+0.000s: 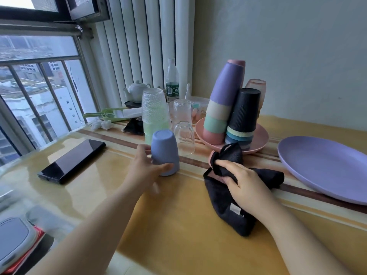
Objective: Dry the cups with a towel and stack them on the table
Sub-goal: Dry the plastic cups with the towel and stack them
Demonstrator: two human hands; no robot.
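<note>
left hand around blue cup

Glossy yellow desk, striped band across. Directly on it: black phone left, upside-down purple cup, inverted glasses, pink plate bearing cup stacks, purple plate right, black towel.

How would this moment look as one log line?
left hand: around upside-down blue cup | right hand: grips black towel with pink cup | stacks: on pink plate
</note>
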